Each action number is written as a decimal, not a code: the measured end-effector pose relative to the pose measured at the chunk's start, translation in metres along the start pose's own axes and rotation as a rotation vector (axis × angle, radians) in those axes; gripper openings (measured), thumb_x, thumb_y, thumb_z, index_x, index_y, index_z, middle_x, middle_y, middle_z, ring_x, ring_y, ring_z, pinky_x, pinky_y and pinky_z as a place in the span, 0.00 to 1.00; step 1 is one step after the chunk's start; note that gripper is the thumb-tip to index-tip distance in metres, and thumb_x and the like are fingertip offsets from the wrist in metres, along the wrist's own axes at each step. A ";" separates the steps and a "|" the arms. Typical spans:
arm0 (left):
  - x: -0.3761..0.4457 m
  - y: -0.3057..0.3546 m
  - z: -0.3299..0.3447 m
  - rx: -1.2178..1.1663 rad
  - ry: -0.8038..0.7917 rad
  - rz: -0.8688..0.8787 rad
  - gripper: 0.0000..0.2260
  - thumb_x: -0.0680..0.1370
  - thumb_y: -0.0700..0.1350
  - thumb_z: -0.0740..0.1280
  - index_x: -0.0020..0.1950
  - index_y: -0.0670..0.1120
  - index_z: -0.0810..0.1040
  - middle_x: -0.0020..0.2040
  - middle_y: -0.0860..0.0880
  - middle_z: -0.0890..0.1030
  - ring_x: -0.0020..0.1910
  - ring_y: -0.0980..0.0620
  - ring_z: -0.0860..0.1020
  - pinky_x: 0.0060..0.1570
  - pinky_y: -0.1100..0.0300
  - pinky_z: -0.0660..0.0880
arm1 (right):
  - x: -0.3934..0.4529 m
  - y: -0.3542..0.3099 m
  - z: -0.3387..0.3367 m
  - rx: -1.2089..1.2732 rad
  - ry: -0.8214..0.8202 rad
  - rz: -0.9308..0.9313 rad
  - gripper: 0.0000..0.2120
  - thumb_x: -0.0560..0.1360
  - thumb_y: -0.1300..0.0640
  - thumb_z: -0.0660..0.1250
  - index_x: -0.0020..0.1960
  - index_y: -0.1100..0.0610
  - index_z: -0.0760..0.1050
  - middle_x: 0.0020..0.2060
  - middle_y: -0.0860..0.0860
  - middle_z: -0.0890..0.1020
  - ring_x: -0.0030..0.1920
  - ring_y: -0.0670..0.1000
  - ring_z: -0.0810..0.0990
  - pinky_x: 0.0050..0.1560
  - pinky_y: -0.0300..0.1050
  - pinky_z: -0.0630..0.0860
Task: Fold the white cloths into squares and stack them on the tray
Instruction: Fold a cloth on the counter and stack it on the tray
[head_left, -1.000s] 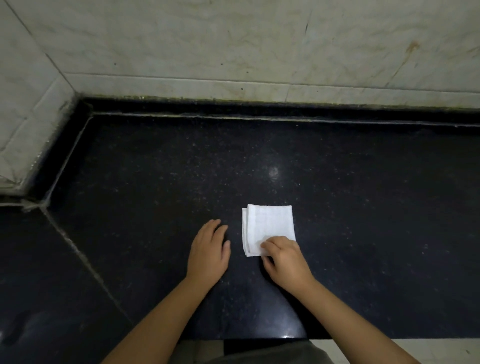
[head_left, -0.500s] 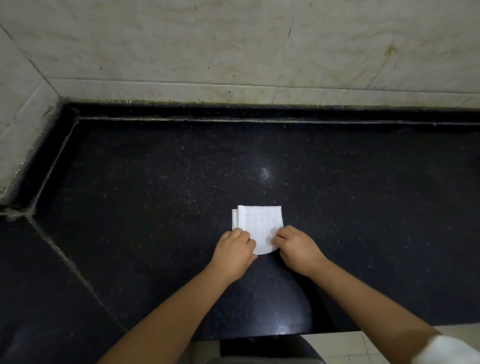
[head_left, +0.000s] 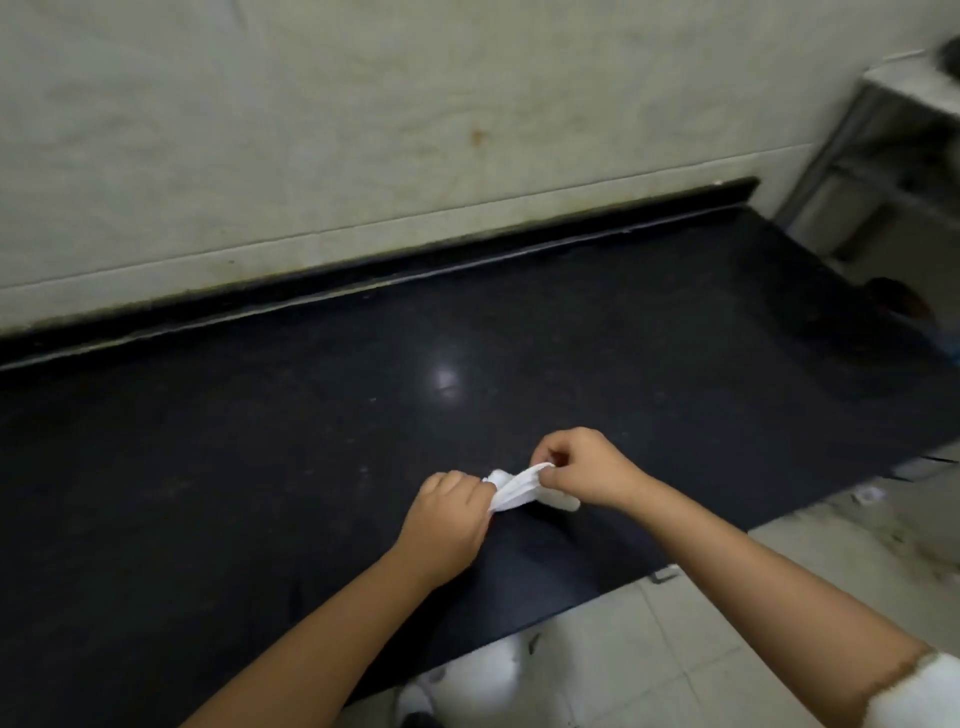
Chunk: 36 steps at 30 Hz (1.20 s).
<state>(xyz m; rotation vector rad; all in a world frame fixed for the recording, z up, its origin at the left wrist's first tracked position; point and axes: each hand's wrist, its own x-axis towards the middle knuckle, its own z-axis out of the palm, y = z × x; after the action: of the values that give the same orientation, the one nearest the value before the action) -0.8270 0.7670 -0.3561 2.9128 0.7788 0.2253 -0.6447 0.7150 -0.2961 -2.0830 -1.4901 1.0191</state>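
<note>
both hands, left hand (head_left: 451, 512) and right hand (head_left: 584, 467), pinch one bunched white cloth (head_left: 514, 488) above the counter (head_left: 260, 441), not squared, no tray in sight.

Both hands (head_left: 519, 499) pinch white cloth (head_left: 514, 488) above countertop (head_left: 260, 441).

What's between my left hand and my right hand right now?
In the head view, the white cloth spans the gap: the left hand grips one end, the right hand pinches the other. It is bunched just above the black counter.
</note>
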 end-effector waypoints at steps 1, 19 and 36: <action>0.019 0.021 0.000 -0.004 -0.027 0.018 0.10 0.70 0.45 0.58 0.36 0.46 0.78 0.30 0.51 0.77 0.29 0.49 0.77 0.37 0.59 0.62 | -0.013 0.020 -0.020 0.034 0.004 0.012 0.09 0.70 0.66 0.64 0.37 0.54 0.77 0.31 0.43 0.75 0.35 0.44 0.73 0.35 0.32 0.68; 0.390 0.363 -0.106 -0.177 0.028 0.322 0.09 0.79 0.45 0.61 0.54 0.42 0.76 0.50 0.46 0.78 0.50 0.48 0.74 0.46 0.59 0.66 | -0.179 0.252 -0.430 -0.451 0.460 -0.017 0.07 0.72 0.59 0.67 0.48 0.59 0.81 0.43 0.50 0.76 0.47 0.50 0.76 0.44 0.38 0.66; 0.763 0.517 -0.199 -0.110 0.241 0.212 0.11 0.78 0.44 0.63 0.58 0.42 0.77 0.57 0.42 0.79 0.56 0.43 0.76 0.49 0.57 0.69 | -0.093 0.356 -0.809 -0.531 0.603 0.043 0.06 0.71 0.66 0.66 0.46 0.59 0.77 0.35 0.50 0.77 0.36 0.49 0.74 0.28 0.30 0.66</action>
<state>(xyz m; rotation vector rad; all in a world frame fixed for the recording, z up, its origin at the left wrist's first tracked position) 0.0438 0.7209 0.0038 2.8937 0.4657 0.6281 0.1697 0.5817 0.0339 -2.4641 -1.4803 -0.0490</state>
